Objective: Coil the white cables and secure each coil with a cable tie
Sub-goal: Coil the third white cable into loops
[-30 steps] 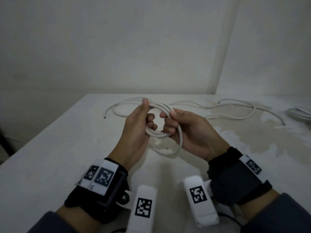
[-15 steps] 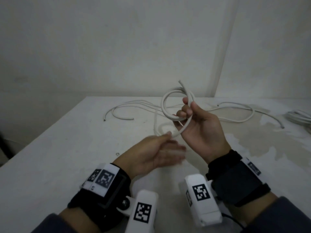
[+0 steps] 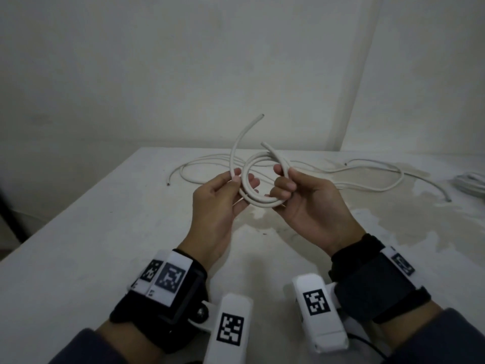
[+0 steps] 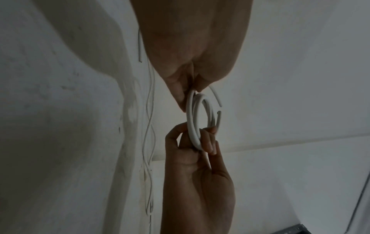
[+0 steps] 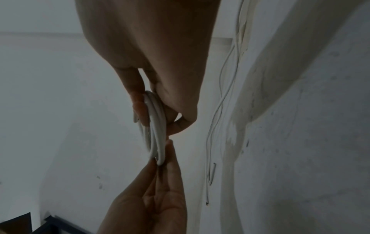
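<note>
A small coil of white cable (image 3: 258, 199) is held above the table between both hands. My left hand (image 3: 237, 179) pinches its left side between thumb and fingers, and one free end (image 3: 242, 139) curves up from there. My right hand (image 3: 284, 179) grips the right side of the coil, where the other short end (image 3: 273, 151) sticks out. In the left wrist view the coil (image 4: 193, 125) shows edge-on with the right hand's fingers (image 4: 209, 142) curled round it. The right wrist view has the coil (image 5: 156, 126) pinched from both sides. No cable tie is in view.
Loose white cables (image 3: 367, 177) snake across the far part of the white table (image 3: 78, 258). Another bundle of white cable (image 3: 472, 183) lies at the right edge. Walls stand close behind the table. A stained patch (image 3: 393, 214) marks the tabletop on the right.
My left hand, which had let go and dropped low, has come back up and taken the coil's left side. One cable end now springs upward from the coil.
</note>
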The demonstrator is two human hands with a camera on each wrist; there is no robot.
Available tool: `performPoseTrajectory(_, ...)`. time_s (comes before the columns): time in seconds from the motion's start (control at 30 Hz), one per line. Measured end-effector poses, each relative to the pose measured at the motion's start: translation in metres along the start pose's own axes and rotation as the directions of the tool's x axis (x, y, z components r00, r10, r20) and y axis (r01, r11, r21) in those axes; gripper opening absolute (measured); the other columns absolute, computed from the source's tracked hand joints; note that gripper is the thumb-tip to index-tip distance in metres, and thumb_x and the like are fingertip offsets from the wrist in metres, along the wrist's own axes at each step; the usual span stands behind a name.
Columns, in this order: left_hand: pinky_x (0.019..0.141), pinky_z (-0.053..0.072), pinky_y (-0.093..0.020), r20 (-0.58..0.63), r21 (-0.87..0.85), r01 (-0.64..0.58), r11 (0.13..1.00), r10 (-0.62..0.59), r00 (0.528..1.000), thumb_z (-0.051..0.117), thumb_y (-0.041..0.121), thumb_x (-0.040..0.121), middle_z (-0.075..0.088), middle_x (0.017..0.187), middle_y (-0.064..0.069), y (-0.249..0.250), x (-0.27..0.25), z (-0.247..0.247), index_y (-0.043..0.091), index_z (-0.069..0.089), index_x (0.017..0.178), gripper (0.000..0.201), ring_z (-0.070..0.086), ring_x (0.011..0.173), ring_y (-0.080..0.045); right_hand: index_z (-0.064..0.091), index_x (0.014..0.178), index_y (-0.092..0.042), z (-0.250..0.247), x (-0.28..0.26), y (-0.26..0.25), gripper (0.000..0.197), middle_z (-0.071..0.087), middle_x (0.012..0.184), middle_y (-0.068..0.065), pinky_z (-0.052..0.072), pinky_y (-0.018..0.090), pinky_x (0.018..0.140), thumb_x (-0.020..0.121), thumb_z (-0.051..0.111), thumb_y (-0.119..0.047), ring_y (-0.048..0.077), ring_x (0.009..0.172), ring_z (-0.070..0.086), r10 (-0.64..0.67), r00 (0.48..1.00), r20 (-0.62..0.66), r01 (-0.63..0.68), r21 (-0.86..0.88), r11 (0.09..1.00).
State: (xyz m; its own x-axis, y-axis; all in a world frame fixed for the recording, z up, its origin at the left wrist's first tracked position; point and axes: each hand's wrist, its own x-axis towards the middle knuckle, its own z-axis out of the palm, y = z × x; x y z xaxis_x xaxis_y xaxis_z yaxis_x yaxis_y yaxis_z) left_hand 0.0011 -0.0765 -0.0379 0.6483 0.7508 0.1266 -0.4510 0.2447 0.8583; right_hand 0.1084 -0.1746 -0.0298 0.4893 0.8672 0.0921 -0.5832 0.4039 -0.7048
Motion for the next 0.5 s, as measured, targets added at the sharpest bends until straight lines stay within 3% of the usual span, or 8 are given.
performPoseTrajectory(0.23,0.078,0.058,-0.029,0.100,-0.072,0.020,0.997,-0.013,0.995,0.049,0.002,0.095,0.071,0.105,-0.015,0.0002,-0.0001,0.0002,0.004,0.064,0.116,0.026,0.070,0.097,-0.021,0.058,0.100,-0.010,-0.0033,-0.0017,-0.0051,0.020,0.039,0.058,-0.002,0.043,0.023,0.057,0.093,0.040,-0.016,0.011,0.052,0.038,0.009,1.000,0.018,-0.009,-0.037,0.999)
performPoseTrajectory(0.33,0.075,0.057,-0.030,0.127,-0.107,0.069,0.992,-0.055,0.990,0.047,0.009,0.097,0.068,0.088,-0.009,-0.0012,0.0021,0.0005,0.007,0.063,0.119,0.028,0.065,0.081,-0.016,0.055,0.115,-0.026,-0.0048,-0.0028,-0.0047,0.028,0.038,0.060,0.000,0.040,0.026,0.059,0.099,0.036,-0.012,0.013,0.053,0.037,-0.008,1.000,-0.002,0.008,-0.067,0.998)
performPoseTrajectory(0.4,0.074,0.055,-0.030,0.137,-0.141,0.079,0.987,-0.060,0.989,0.044,0.015,0.099,0.060,0.080,-0.009,-0.0017,0.0030,0.0005,0.006,0.063,0.119,0.029,0.059,0.072,-0.014,0.057,0.117,-0.027,-0.0033,-0.0040,-0.0025,0.031,0.037,0.059,0.000,0.041,0.026,0.058,0.099,0.036,-0.013,0.012,0.053,0.037,0.008,1.000,0.023,-0.005,-0.126,0.992)
performPoseTrajectory(0.5,0.055,0.046,-0.020,0.155,-0.196,0.108,0.975,-0.077,0.985,0.042,0.014,0.099,0.049,0.062,-0.002,0.0008,0.0049,0.0007,0.005,0.062,0.113,0.026,0.046,0.052,-0.008,0.061,0.112,-0.025,0.0004,-0.0052,0.0002,0.030,0.036,0.060,0.001,0.040,0.027,0.060,0.099,0.036,-0.014,0.013,0.052,0.038,0.038,0.999,0.030,-0.033,-0.162,0.986)
